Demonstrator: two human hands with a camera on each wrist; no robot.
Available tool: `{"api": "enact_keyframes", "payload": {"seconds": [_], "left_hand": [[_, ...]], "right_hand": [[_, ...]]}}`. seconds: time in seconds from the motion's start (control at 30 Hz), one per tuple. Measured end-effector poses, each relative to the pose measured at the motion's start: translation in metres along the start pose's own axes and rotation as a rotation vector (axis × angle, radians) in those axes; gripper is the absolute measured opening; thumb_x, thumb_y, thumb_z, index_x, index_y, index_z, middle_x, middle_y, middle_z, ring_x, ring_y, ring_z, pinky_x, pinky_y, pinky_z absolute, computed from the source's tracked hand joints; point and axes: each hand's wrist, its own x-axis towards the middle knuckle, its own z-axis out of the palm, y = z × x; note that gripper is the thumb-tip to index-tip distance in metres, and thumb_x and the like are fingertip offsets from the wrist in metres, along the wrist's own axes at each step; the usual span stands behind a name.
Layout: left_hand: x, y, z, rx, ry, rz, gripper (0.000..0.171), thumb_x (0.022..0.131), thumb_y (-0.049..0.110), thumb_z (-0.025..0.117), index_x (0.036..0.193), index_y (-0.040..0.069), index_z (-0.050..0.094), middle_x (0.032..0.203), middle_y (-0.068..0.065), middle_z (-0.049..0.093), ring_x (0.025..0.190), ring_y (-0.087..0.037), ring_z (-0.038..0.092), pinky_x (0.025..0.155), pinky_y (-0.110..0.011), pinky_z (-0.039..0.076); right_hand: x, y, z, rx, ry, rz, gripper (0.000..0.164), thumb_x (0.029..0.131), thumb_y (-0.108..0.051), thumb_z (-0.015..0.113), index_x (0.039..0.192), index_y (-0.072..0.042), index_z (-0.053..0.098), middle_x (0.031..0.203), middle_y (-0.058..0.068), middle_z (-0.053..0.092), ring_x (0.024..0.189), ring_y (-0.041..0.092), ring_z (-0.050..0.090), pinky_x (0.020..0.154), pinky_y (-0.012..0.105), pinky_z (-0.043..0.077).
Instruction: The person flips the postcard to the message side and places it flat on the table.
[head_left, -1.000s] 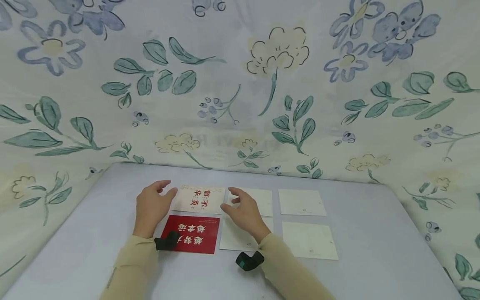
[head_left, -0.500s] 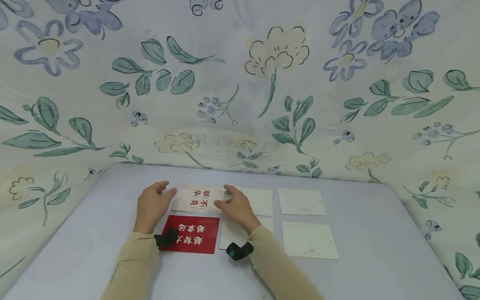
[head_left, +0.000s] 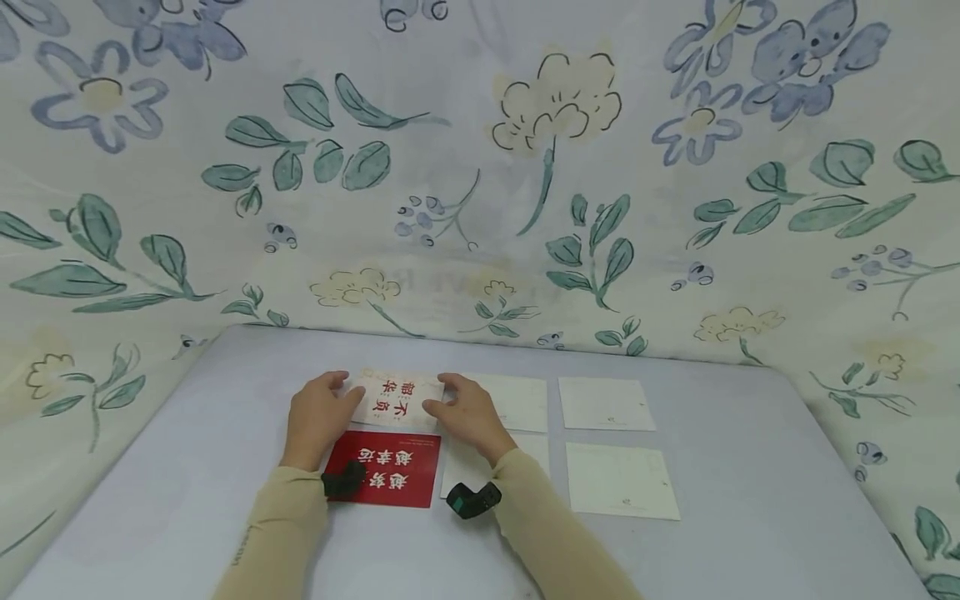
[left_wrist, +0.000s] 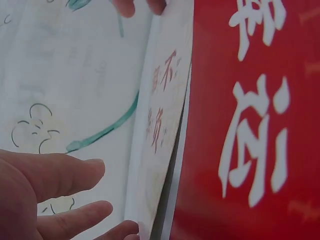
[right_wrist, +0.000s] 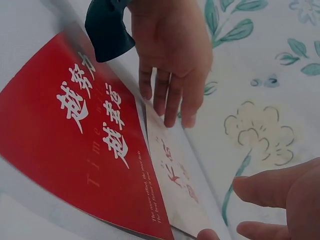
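A cream card point(head_left: 397, 400) with red characters is at the back left of the table, between my two hands. My left hand point(head_left: 318, 421) has its fingertips at the card's left edge, thumb apart from the card in the left wrist view. At the opposite edge, my right hand point(head_left: 471, 417) touches the card with its fingertips; its thumb point(right_wrist: 265, 190) stands free in the right wrist view. Directly in front lies a red card point(head_left: 397, 479) with white characters, partly covered by the left wrist's black camera. A dark gap shows along the cream card's near edge point(left_wrist: 177, 145).
Blank white cards lie to the right: one behind the right hand point(head_left: 525, 404), one partly under the right wrist point(head_left: 534, 450), and two farther right, a back card point(head_left: 606, 404) and a front card point(head_left: 622, 482). A flower-printed cloth point(head_left: 480, 208) rises behind the table point(head_left: 735, 467).
My right hand has moved left to the cream card's right edge. The left hand has shifted slightly right, up to the left edge. The cream card's characters sit slightly farther left.
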Motion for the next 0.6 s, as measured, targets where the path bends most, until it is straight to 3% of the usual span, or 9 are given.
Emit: {"api": "enact_keyframes", "payload": {"seconds": [0.27, 0.47, 0.6], "left_hand": [[-0.005, 0.006, 0.002, 0.016, -0.006, 0.025, 0.052, 0.090, 0.027, 0.057, 0.131, -0.003, 0.047, 0.128, -0.026, 0.050, 0.118, -0.043, 0.044, 0.095, -0.055, 0.038], [0.014, -0.018, 0.019, 0.030, 0.059, 0.032, 0.050, 0.090, 0.031, 0.058, 0.131, 0.003, 0.050, 0.126, -0.021, 0.054, 0.112, -0.039, 0.051, 0.091, -0.054, 0.042], [0.009, -0.013, 0.013, -0.003, 0.055, 0.037, 0.050, 0.090, 0.030, 0.058, 0.130, 0.001, 0.050, 0.124, -0.023, 0.054, 0.111, -0.039, 0.051, 0.090, -0.052, 0.043]], "right_hand": [[-0.003, -0.002, 0.006, 0.028, 0.029, -0.018, 0.047, 0.083, -0.033, 0.067, 0.126, -0.017, 0.056, 0.109, 0.004, 0.060, 0.085, 0.014, 0.055, 0.067, 0.028, 0.050], [-0.007, -0.003, 0.009, 0.089, 0.084, -0.041, 0.046, 0.083, -0.028, 0.066, 0.127, -0.019, 0.055, 0.111, 0.005, 0.060, 0.102, 0.019, 0.056, 0.076, 0.033, 0.051], [-0.006, -0.001, 0.013, 0.136, 0.115, -0.066, 0.048, 0.084, -0.017, 0.064, 0.130, -0.020, 0.052, 0.111, 0.005, 0.061, 0.102, 0.018, 0.057, 0.077, 0.032, 0.051]]}}
